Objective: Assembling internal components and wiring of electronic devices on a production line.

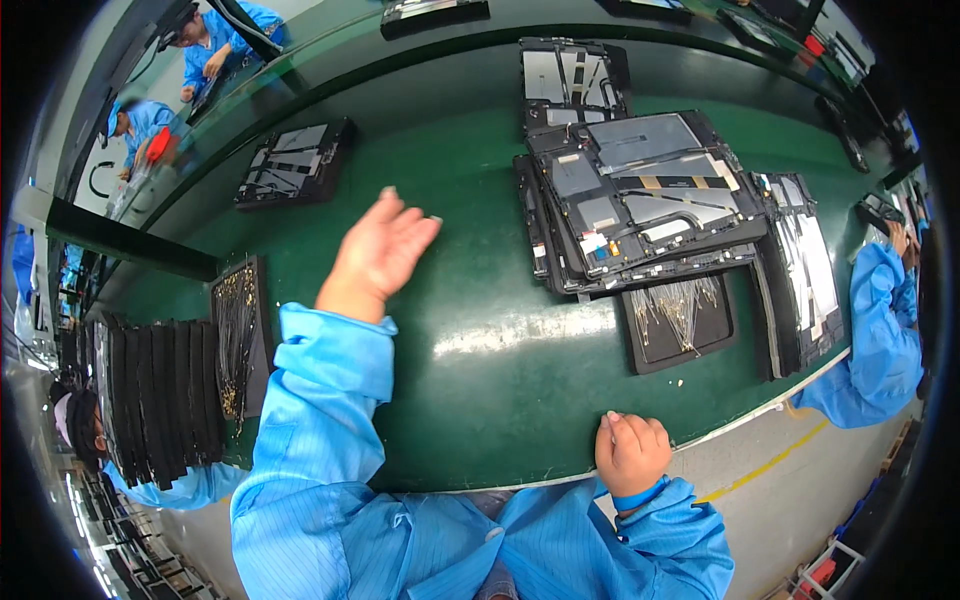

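My left hand (377, 250) is raised over the green tabletop, palm partly up and fingers spread, with nothing in it. Its closest neighbour on the table is a black tray (295, 163) at the far left, holding a flat device part. My right hand (632, 452) rests by the near table edge, fingers curled into a loose fist, and no object shows in it. Beyond it lies a black foam tray (686, 330) of thin cables with gold-coloured ends. A stack of flat, tablet-like device housings (650, 190) overlaps that tray's far side.
At left stand several upright black foam trays (160, 400) beside another tray of thin cables (237, 340). More housings (800, 260) lie at the right edge. A raised shelf (450, 45) crosses the back. A co-worker's blue sleeve (875, 340) is at right; other people sit beyond.
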The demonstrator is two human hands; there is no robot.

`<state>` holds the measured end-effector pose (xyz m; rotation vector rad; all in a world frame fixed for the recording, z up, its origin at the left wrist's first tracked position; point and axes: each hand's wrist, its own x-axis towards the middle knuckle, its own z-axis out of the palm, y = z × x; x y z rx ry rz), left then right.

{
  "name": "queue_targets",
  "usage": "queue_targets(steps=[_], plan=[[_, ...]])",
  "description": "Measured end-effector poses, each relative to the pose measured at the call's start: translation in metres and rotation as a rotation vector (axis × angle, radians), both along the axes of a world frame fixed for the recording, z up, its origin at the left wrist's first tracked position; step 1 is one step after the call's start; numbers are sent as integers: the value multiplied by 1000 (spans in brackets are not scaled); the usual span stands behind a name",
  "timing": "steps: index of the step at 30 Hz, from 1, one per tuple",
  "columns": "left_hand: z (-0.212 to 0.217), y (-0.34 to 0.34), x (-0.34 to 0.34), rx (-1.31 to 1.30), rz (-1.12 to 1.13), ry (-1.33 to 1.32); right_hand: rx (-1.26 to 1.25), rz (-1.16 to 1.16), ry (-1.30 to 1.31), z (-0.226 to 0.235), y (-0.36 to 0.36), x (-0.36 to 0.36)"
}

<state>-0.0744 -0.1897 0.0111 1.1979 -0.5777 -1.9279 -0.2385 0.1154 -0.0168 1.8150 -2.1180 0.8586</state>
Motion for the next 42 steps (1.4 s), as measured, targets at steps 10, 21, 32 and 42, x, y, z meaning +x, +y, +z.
queue_targets(steps=[10,21,32,42], plan=[[0,3,-56,-98,-23,52,29,36,-47,1,-1,-6],[-22,-55,-129,66,147,173,14,165,-118,-14,6,-14],[-40,-97,-155,-11,293,231,64,256,-198,-14,6,-25],[27,-82,-74,-351,525,67,-21,147,-185,-13,5,-15]])
